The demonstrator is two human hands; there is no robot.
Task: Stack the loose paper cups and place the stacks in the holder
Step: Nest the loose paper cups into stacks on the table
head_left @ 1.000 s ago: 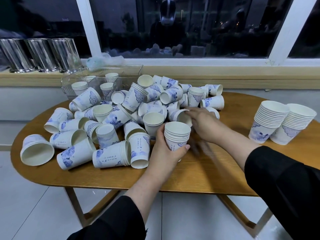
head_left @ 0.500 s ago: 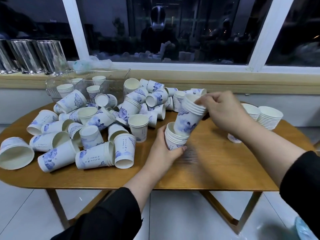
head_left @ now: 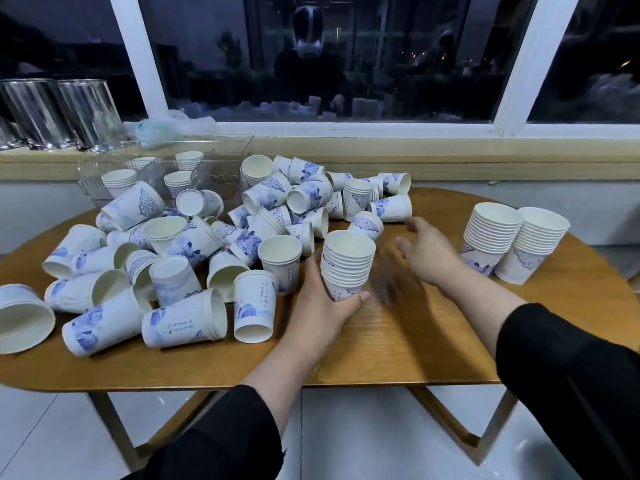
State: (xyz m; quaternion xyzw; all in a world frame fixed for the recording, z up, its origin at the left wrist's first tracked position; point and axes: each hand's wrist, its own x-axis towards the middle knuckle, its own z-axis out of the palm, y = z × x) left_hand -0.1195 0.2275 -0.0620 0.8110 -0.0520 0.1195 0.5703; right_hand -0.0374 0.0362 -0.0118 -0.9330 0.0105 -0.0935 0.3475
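Left fingers [head_left: 349, 301] curled round the upright cup stack [head_left: 347, 263], right fingers [head_left: 403, 242] spread apart just beside its rim

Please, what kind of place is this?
Probably an office break or pantry corner at night: a wooden table under a dark window, metal canisters on the sill, heaps of paper cups.

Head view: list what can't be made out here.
- Right hand: motion-blurred, so finger pose is unclear.
- Clear holder: the loose cup pile hides its front; the stack count inside is uncertain.
- Stack gripped by the left hand: the fingers cover its base.
- Metal containers: cut off by the left edge.
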